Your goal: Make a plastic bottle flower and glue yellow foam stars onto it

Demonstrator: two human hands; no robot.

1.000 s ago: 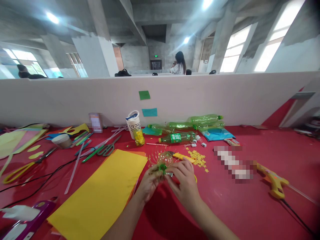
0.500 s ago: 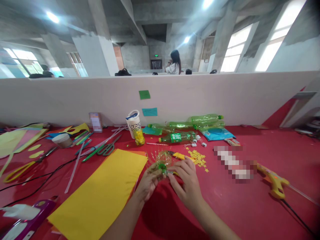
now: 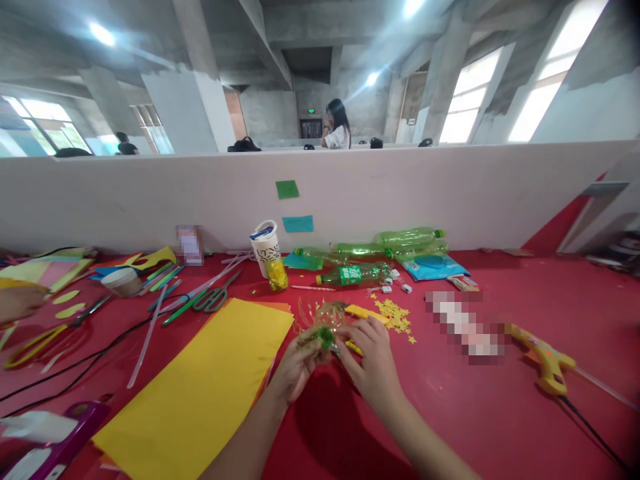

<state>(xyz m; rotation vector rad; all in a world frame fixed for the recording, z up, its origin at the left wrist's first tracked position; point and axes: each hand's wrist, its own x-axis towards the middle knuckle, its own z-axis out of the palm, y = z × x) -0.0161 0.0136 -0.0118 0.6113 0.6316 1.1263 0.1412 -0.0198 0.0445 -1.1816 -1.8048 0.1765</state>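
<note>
"What can you read from out there?"

"Very little. On my feed, a bottle (image 3: 353, 275) lying on the far side wears a green label (image 3: 350, 274) with white characters too small for me. The white cup (image 3: 264, 249) has dark lettering I can't make out either. A small sign (image 3: 311, 111) glows green over the far door."

"And the surface, the room?"

"A red counter (image 3: 465, 413), with a white partition (image 3: 425, 193) along its far side carrying a green note (image 3: 287, 189) and, below it, a blue note (image 3: 297, 223). Beyond, I see concrete beams and a person (image 3: 339, 135) in white. A yellow sheet (image 3: 200, 380) lies left, a glue gun (image 3: 551, 368) right. Another person's hand (image 3: 20, 303) shows at the left edge."

"Where's the piece?"

"The cut bottle top (image 3: 325, 338) is near the middle, between the two grips. I have the left grip (image 3: 296, 367) closed on its green neck, clear plastic spreading on the far side. The right grip (image 3: 371, 357) has bent fingers at the neck's right side. Something yellow (image 3: 354, 348) shows by them; I can't tell whether they're clasping anything."
</note>
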